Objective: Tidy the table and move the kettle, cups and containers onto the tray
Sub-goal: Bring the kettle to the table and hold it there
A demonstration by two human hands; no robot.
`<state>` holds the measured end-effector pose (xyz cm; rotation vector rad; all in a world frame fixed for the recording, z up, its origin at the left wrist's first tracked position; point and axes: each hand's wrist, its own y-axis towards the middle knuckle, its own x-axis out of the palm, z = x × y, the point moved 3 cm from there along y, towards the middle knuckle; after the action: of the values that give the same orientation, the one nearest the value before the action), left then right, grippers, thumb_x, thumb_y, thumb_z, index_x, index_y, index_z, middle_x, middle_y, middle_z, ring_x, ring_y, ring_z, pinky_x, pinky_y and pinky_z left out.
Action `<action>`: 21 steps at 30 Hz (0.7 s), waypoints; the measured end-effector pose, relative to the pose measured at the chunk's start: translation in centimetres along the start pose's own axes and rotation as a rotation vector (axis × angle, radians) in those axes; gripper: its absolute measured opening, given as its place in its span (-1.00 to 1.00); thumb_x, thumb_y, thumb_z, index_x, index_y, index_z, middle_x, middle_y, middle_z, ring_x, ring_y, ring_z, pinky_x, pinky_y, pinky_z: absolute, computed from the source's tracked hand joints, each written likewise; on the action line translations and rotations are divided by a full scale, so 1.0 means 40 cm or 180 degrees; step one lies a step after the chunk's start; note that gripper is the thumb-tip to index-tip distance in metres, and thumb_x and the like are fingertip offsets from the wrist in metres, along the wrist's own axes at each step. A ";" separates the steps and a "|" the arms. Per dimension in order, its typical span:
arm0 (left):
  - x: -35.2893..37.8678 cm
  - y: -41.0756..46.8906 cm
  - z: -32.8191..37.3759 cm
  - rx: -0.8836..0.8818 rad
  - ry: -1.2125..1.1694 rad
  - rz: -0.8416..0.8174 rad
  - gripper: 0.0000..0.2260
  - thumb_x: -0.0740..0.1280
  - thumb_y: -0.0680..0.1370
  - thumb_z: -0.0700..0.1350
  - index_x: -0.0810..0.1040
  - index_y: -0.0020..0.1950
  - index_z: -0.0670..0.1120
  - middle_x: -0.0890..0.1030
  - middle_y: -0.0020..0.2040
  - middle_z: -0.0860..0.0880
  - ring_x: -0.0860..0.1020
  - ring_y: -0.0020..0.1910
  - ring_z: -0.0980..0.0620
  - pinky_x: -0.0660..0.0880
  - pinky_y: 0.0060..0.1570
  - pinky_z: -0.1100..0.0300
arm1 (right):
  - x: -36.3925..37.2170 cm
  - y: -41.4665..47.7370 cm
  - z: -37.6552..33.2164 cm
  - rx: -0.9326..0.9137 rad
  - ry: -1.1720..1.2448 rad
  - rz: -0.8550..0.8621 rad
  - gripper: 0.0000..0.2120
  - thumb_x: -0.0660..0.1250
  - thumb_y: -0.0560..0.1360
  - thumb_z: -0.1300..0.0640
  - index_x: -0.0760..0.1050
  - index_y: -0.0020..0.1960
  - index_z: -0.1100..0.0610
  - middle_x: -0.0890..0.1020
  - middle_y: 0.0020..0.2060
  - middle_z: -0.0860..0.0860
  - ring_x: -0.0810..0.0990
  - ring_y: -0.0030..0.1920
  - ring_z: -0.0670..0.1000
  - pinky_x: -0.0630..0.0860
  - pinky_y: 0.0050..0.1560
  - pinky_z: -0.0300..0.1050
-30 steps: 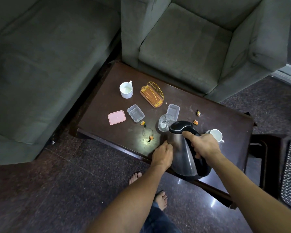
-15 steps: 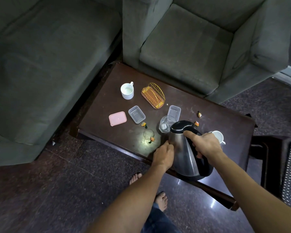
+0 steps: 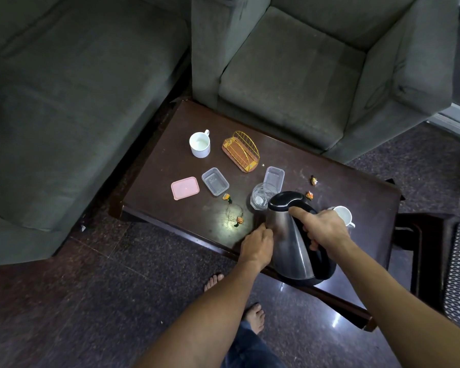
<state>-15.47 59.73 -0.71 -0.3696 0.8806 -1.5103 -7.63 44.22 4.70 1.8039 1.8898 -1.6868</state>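
Observation:
A steel kettle [image 3: 290, 243] with a black lid and handle stands at the near edge of the dark wooden table [image 3: 356, 197]. My right hand [image 3: 322, 229] grips its handle, thumb on the lid. My left hand [image 3: 258, 245] rests against the kettle's left side. One white cup [image 3: 200, 143] sits far left; another white cup [image 3: 343, 215] is partly hidden behind my right hand. A clear glass [image 3: 260, 199], two clear containers [image 3: 215, 181] [image 3: 274, 176] and a pink lid [image 3: 185, 187] lie in the middle. No tray is identifiable.
A yellow wire holder [image 3: 241, 154] lies near the table's far side. Small orange scraps [image 3: 240, 220] are scattered about. Grey sofas [image 3: 290, 75] border the table at left and behind. A dark side table [image 3: 430, 251] stands at right. My bare feet are on the floor below.
None apart from a slight shift of the camera; both hands stay on the kettle.

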 end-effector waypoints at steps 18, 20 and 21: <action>0.015 -0.001 0.008 -0.0030 -0.0033 -0.0017 -0.68 0.06 0.65 -0.06 0.56 0.21 -0.03 0.64 0.21 -0.21 0.54 0.22 -0.29 0.44 0.26 -0.09 | -0.013 0.003 0.001 -0.0011 -0.0027 -0.0030 -0.37 0.44 0.16 -0.44 0.57 -0.40 0.19 0.58 -0.60 0.09 0.55 -0.63 0.09 0.66 -0.34 0.06; 0.019 -0.004 0.006 -0.0042 -0.0059 -0.0018 -0.69 0.06 0.64 -0.06 0.56 0.20 -0.02 0.64 0.21 -0.21 0.54 0.22 -0.29 0.44 0.25 -0.08 | -0.015 -0.001 0.001 -0.0014 -0.0040 -0.0031 -0.37 0.44 0.17 -0.44 0.57 -0.41 0.19 0.58 -0.60 0.09 0.55 -0.63 0.09 0.66 -0.34 0.06; 0.021 -0.005 0.005 -0.0053 -0.0062 -0.0019 -0.70 0.06 0.64 -0.06 0.56 0.20 -0.02 0.64 0.20 -0.21 0.54 0.22 -0.29 0.44 0.25 -0.07 | -0.016 -0.004 0.001 -0.0013 -0.0059 -0.0034 -0.37 0.44 0.17 -0.44 0.57 -0.41 0.19 0.59 -0.60 0.10 0.56 -0.62 0.09 0.65 -0.34 0.05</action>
<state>-15.63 58.86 -0.67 -0.3987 0.8779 -1.5031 -7.56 43.79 5.22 1.7739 1.8975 -1.6956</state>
